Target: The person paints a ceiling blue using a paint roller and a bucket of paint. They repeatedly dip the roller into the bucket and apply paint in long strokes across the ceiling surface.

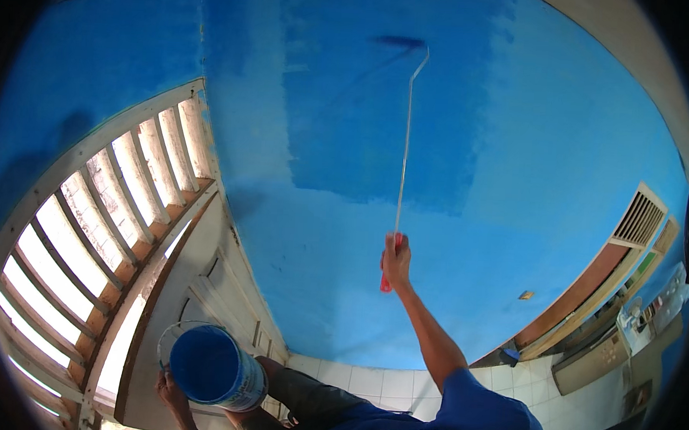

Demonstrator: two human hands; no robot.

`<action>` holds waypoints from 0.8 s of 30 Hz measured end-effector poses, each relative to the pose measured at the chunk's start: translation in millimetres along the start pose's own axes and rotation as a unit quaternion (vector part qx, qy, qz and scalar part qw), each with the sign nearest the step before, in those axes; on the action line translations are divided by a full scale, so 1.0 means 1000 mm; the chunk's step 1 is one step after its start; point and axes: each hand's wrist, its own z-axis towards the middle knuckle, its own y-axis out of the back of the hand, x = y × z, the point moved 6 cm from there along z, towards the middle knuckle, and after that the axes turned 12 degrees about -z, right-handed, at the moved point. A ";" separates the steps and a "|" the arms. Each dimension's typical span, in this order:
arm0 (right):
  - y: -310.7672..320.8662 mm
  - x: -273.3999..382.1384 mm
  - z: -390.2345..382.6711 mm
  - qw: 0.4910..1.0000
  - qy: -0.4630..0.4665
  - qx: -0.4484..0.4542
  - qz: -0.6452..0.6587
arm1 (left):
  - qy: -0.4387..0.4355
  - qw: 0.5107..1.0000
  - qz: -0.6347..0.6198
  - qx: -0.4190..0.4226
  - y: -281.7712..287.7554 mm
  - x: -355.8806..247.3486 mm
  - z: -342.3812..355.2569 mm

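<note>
My right hand (395, 262) is closed round the red handle of a paint roller (405, 141), with my arm stretched out in front of me. The roller's long thin metal rod runs up to a dark blue roller head (398, 41), which lies against the blue wall (342, 276) near the top of a darker painted patch (387, 125). Down at the left, my left hand (171, 392) grips the wire handle of a paint bucket (207, 363), its fingers partly hidden. Blue coats the bucket's inside, and its mouth tilts toward me.
At the left is a slatted window (104, 181) above a white panelled door (194, 308). To the right stand a doorway with a louvred vent (640, 216) and a cabinet (592, 364) carrying several items. A small wall socket (526, 295) sits low on the wall; white tiles (366, 380) cover the floor.
</note>
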 end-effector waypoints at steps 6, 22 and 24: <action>-0.003 0.108 0.116 0.993 0.099 -0.047 0.034 | -0.020 0.999 -0.039 -0.003 -0.002 0.004 0.002; -0.032 -0.080 -0.086 1.000 -0.004 -0.002 -0.024 | 0.001 0.997 -0.067 0.033 -0.004 -0.003 -0.002; -0.029 -0.085 -0.097 0.999 -0.026 -0.014 -0.042 | -0.025 0.998 -0.052 0.032 -0.004 0.004 0.001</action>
